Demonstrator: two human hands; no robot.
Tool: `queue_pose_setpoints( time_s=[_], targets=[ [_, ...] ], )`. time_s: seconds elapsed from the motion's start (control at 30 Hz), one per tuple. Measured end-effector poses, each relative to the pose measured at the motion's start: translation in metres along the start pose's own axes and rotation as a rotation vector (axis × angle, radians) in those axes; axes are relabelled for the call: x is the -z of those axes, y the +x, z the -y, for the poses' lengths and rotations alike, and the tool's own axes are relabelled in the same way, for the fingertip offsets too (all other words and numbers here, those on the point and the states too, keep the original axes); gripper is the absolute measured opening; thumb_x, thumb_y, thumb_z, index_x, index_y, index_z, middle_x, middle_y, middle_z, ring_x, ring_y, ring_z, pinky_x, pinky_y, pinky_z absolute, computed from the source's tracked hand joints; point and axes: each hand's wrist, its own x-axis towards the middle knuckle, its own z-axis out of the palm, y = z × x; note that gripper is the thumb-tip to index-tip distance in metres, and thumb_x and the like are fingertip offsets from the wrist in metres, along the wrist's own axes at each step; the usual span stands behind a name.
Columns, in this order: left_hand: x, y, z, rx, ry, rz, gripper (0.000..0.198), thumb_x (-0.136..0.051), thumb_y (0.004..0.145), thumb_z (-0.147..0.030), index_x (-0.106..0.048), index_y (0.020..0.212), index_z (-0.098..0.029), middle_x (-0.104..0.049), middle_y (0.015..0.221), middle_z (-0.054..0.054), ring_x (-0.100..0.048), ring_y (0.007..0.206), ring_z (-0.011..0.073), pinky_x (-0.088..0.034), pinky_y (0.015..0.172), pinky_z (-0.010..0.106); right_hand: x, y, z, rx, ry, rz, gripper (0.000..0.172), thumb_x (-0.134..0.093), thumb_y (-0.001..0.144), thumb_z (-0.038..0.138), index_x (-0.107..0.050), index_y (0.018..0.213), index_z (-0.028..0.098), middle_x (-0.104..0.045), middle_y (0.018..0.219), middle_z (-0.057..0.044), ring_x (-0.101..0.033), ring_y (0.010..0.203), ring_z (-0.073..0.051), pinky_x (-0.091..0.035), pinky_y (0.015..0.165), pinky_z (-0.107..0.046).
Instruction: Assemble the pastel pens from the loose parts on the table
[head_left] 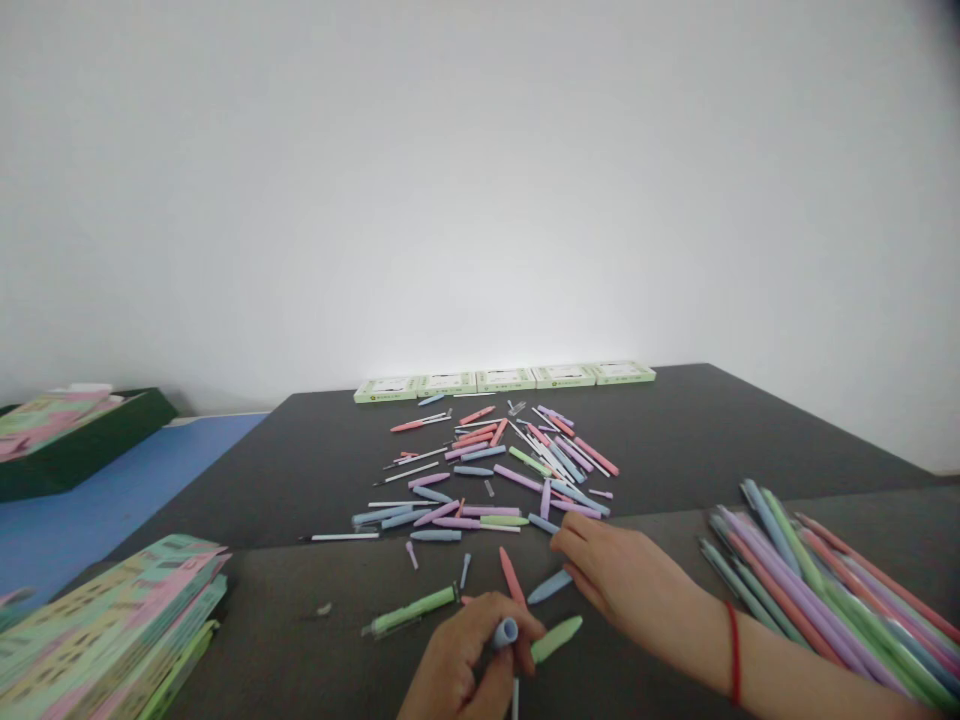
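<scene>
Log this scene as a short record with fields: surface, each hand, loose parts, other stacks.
surface: dark table
left hand: grips a blue pen part, fingers closed on it
right hand: flat on the table, fingertips at the edge of the scattered pen parts
right side: pile of assembled pens
left side: stack of printed cards
far edge: row of green boxes

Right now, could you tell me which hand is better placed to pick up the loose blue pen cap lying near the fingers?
The right hand: its fingers lie flat on the table beside the blue cap, with nothing in them. The left hand already has its grip closed on a blue pen barrel.
</scene>
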Motion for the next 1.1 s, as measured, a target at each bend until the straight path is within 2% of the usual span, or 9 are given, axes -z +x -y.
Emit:
queue_pose_setpoints(
  time_s=[0.17,0.33,0.47,0.63,0.73,0.83,0.97,1.1],
  targets=[
    [0.009,-0.012,0.018,-0.119,0.242,0.118,0.037,-0.044,0.067,0.005,-0.060,0.087,-0.021,-0.067,0.097,0.004,-0.060,0.098,0.0179,-0.045,0.082,0.023,0.004,0.022,-0.026,-0.028,-0.034,-0.036,0.017,-0.046,0.089,0.011,-0.060,0.098,0.016,-0.062,0.102,-0.009,-0.063,0.090,-0.023,-0.048,0.073,-0.032],
    [0.010,-0.027,0.040,-0.094,0.482,0.099,0.043,-0.047,0.062,0.005,-0.061,0.090,-0.024,-0.066,0.092,0.001,-0.058,0.086,0.0182,-0.044,0.076,0.026,-0.002,0.037,-0.032,-0.026,-0.010,-0.040,0.016,-0.046,0.090,0.014,-0.061,0.094,0.016,-0.062,0.099,-0.008,-0.063,0.085,-0.021,-0.046,0.073,-0.029],
    [0.011,-0.025,0.038,-0.042,0.564,0.121,0.045,-0.049,0.059,0.004,-0.059,0.093,-0.024,-0.065,0.097,0.001,-0.056,0.086,0.0204,-0.043,0.078,0.031,-0.007,0.043,-0.027,-0.015,0.016,-0.042,0.016,-0.047,0.090,0.015,-0.061,0.097,0.018,-0.062,0.098,-0.006,-0.064,0.086,-0.021,-0.045,0.073,-0.029],
    [0.013,-0.023,0.035,0.007,0.644,0.108,0.040,-0.046,0.054,0.005,-0.054,0.083,-0.022,-0.062,0.091,0.001,-0.052,0.084,0.0196,-0.040,0.075,0.030,-0.010,0.052,-0.031,-0.017,0.023,-0.045,0.018,-0.049,0.088,0.015,-0.062,0.100,0.018,-0.062,0.102,-0.006,-0.064,0.088,-0.020,-0.044,0.075,-0.028],
    [0.012,-0.024,0.038,-0.036,0.684,0.116,0.035,-0.048,0.058,0.007,-0.051,0.079,-0.021,-0.061,0.087,-0.001,-0.051,0.081,0.0180,-0.037,0.072,0.028,-0.009,0.060,-0.034,-0.018,0.007,-0.048,0.019,-0.050,0.087,0.015,-0.063,0.102,0.018,-0.062,0.102,-0.006,-0.064,0.090,-0.021,-0.044,0.074,-0.028],
    [0.012,-0.024,0.041,-0.082,0.708,0.133,0.028,-0.053,0.068,0.004,-0.051,0.079,-0.021,-0.060,0.085,-0.002,-0.050,0.079,0.0170,-0.036,0.071,0.027,-0.007,0.075,-0.032,-0.007,-0.018,-0.053,0.019,-0.050,0.088,0.016,-0.062,0.102,0.017,-0.062,0.102,-0.007,-0.064,0.089,-0.020,-0.045,0.074,-0.028],
    [0.012,-0.023,0.044,-0.130,0.718,0.138,0.019,-0.059,0.078,-0.005,-0.051,0.080,-0.021,-0.061,0.085,-0.001,-0.051,0.078,0.0172,-0.035,0.071,0.028,-0.005,0.110,-0.020,0.028,-0.062,-0.051,0.017,-0.052,0.090,0.021,-0.062,0.103,0.017,-0.062,0.106,-0.007,-0.063,0.093,-0.020,-0.046,0.078,-0.028],
    [0.011,-0.022,0.047,-0.137,0.699,0.121,0.018,-0.057,0.079,-0.004,-0.051,0.081,-0.022,-0.062,0.083,-0.001,-0.051,0.077,0.0172,-0.035,0.071,0.028,-0.011,0.146,-0.002,0.044,-0.116,-0.022,0.021,-0.054,0.092,0.027,-0.060,0.108,0.015,-0.060,0.114,-0.008,-0.061,0.096,-0.020,-0.050,0.081,-0.035]
  ],
)
